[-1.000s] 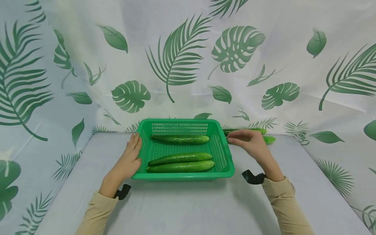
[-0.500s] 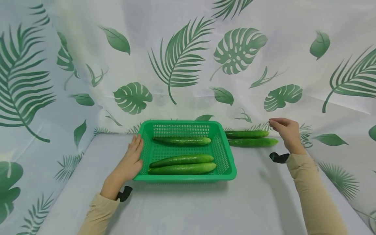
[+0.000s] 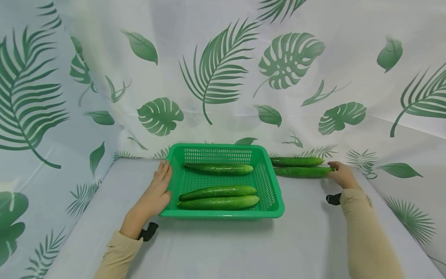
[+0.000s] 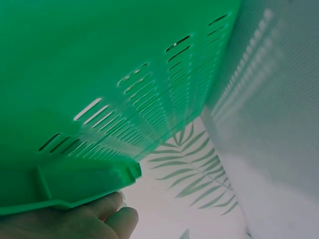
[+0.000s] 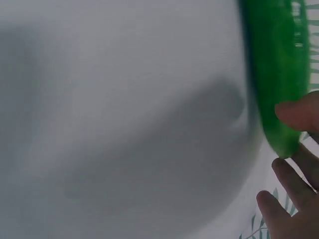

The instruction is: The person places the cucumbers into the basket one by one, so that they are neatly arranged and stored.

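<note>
A green plastic basket (image 3: pixel 223 214) stands on the table with three cucumbers (image 3: pixel 219 203) lying lengthwise in it, one at the back and two together at the front. Against the basket's left side rests my left hand (image 3: pixel 151 197), its fingers straight; the left wrist view has its fingertips by the rim (image 4: pixel 60 203). To the right of the basket lie two more cucumbers, a rear one (image 3: pixel 296 162) and a nearer one (image 3: pixel 303 173). My right hand (image 3: pixel 343 176) pinches the nearer cucumber's right end, with the thumb (image 5: pixel 299 112) on top in the right wrist view.
A white cloth with green leaf prints (image 3: pixel 216 77) hangs behind and at both sides. The white tabletop (image 3: pixel 223 252) stretches in front of the basket. Both outside cucumbers lie close to the back cloth, their left ends hidden by the basket.
My right hand moved right from beside the basket, over the two outside cucumbers, then came down to the nearer one's right end. The left hand stays at the basket.
</note>
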`<move>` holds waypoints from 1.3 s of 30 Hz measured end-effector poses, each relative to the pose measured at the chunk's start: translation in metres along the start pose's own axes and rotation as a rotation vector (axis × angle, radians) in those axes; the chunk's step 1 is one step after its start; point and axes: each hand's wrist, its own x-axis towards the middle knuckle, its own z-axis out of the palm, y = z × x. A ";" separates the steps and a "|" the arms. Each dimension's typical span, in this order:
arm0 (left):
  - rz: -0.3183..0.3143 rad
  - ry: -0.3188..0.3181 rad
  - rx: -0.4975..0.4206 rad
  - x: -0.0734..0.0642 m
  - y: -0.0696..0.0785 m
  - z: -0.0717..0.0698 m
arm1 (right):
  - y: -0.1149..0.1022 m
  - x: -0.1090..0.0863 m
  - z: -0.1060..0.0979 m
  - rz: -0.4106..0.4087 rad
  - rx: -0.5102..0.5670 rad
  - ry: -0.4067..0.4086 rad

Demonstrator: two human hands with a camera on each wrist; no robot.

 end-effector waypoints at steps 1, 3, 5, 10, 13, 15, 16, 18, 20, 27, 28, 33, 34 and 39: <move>0.000 -0.001 0.000 0.000 0.000 0.000 | 0.004 0.000 0.002 0.014 0.000 -0.029; 0.002 -0.003 0.000 0.000 0.001 0.000 | 0.009 0.001 0.004 0.050 0.001 -0.070; 0.003 -0.006 -0.002 0.000 0.001 0.000 | 0.011 0.000 0.005 0.072 0.012 -0.091; 0.000 -0.008 -0.006 0.000 0.001 -0.001 | 0.011 -0.006 0.006 0.025 0.035 -0.093; 0.005 -0.010 -0.016 0.000 0.001 -0.001 | 0.012 -0.016 0.005 -0.021 0.038 -0.097; 0.006 -0.013 -0.021 0.001 0.001 0.000 | 0.013 -0.024 0.004 -0.047 0.043 -0.113; 0.005 -0.014 -0.023 0.002 0.001 0.000 | 0.014 -0.028 0.003 -0.058 0.046 -0.120; -0.001 -0.019 -0.023 0.002 0.000 0.001 | 0.015 -0.037 0.003 -0.047 0.059 -0.139; -0.008 -0.022 -0.016 0.002 0.000 0.001 | 0.015 -0.047 0.003 -0.031 0.080 -0.157; -0.030 -0.030 -0.005 0.002 0.000 -0.001 | 0.017 -0.077 0.010 0.035 0.175 -0.130; -0.034 -0.031 -0.006 0.003 0.000 -0.001 | 0.017 -0.080 0.011 0.052 0.204 -0.125; -0.035 -0.033 -0.005 0.002 0.000 -0.002 | 0.017 -0.091 0.024 0.105 0.342 -0.071; -0.031 -0.034 -0.004 0.001 0.001 -0.003 | 0.018 -0.092 0.027 0.114 0.357 -0.054; -0.014 -0.032 0.001 0.001 0.002 -0.002 | 0.025 -0.097 0.036 0.145 0.384 -0.002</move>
